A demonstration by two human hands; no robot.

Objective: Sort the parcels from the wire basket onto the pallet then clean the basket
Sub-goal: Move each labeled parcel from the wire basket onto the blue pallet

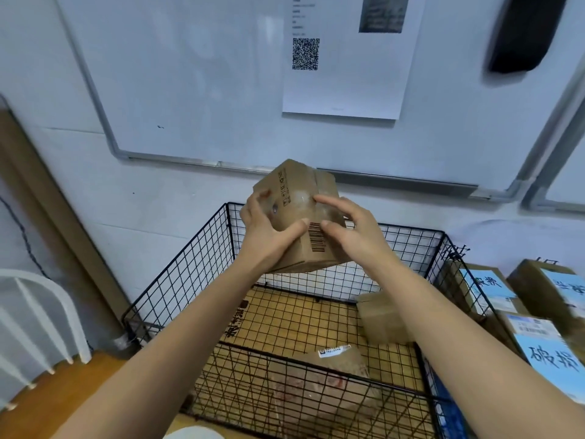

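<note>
A brown cardboard parcel with a barcode and clear tape is held up above the black wire basket. My left hand grips its left side, thumb across the front near the barcode. My right hand holds its right side, with the index finger stretched over the taped top. Inside the basket a small brown box lies at the right and a flat brown padded envelope lies near the front, on a cardboard liner.
Parcels with blue handwritten labels are stacked right of the basket. A whiteboard with a printed sheet hangs on the wall behind. A white rack stands at the left on a wooden surface.
</note>
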